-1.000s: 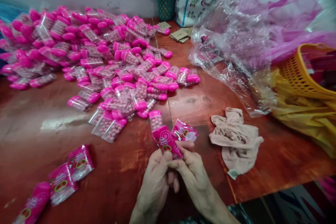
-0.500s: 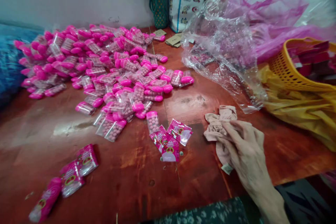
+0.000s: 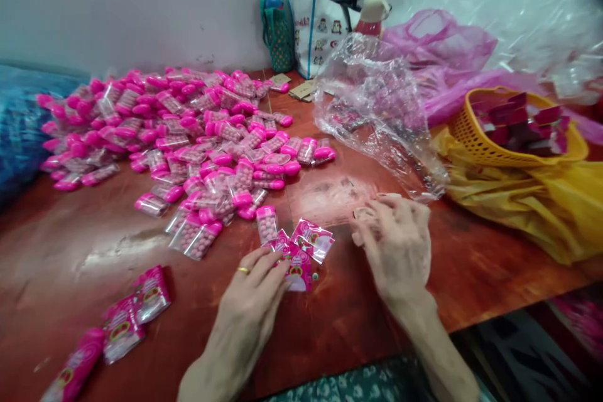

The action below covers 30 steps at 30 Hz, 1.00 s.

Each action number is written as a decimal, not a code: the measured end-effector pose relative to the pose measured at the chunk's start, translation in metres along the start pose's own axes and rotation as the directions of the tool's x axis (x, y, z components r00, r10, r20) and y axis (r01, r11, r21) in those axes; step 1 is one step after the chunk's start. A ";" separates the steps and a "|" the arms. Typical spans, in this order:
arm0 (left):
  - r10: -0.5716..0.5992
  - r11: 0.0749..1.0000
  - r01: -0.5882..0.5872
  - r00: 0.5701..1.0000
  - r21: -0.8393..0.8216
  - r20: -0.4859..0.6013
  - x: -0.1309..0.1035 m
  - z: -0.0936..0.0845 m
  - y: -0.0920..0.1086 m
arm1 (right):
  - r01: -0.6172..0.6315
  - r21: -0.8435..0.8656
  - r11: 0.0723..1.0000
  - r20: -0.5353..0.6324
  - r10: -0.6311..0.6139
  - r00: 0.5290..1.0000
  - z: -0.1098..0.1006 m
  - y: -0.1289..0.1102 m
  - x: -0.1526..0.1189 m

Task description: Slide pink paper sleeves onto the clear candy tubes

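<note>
My left hand (image 3: 249, 301), with a ring on one finger, reaches over the pink printed sleeves (image 3: 300, 269) at the middle of the table; its fingers are spread a little and touch their left edge. A capped container of pink balls (image 3: 267, 224) lies just behind them. To the right, my right hand (image 3: 398, 245) is closed round the crumpled beige cloth (image 3: 365, 217), most of which is hidden under the fingers. Three wrapped containers (image 3: 121, 326) lie at the front left.
A large heap of pink-capped containers (image 3: 188, 129) covers the back left. Clear plastic (image 3: 377, 119), a yellow basket (image 3: 490, 151) of dark red pieces and a yellow bag (image 3: 532, 207) lie right. Bags stand by the wall.
My left hand has come into view and reached the printed sleeves. My right hand has moved left with the cloth, now bunched under its fingers. The camera view has shifted.
</note>
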<state>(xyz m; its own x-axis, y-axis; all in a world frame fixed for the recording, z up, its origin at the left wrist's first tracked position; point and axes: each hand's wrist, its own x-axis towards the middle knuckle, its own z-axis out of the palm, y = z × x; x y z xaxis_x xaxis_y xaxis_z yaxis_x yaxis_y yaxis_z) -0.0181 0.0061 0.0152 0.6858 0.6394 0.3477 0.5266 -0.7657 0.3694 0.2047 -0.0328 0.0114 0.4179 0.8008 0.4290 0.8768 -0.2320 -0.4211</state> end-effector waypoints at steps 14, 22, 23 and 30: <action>0.018 0.951 -0.031 0.999 0.309 0.045 -0.018 0.059 0.000 | -0.196 0.324 0.926 0.245 0.119 0.962 0.053 -0.025 -0.021; -0.042 0.973 0.017 0.994 0.229 0.103 -0.007 0.049 0.004 | -0.279 0.456 0.845 0.271 0.167 0.948 0.048 -0.029 -0.022; -0.049 0.973 0.024 0.993 0.228 0.106 -0.007 0.048 0.004 | -0.283 0.468 0.837 0.279 0.164 0.946 0.047 -0.029 -0.023; -0.012 0.970 -0.009 0.996 0.244 0.087 -0.010 0.051 0.002 | -0.312 0.535 0.785 0.296 0.172 0.940 0.039 -0.031 -0.030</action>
<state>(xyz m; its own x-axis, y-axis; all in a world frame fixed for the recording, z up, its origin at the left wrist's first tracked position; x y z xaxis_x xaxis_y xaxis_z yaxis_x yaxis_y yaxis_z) 0.0019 -0.0054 -0.0313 0.7204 0.6402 0.2667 0.6267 -0.7656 0.1449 0.1557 -0.0281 -0.0196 0.4728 0.8761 0.0942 0.4304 -0.1363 -0.8923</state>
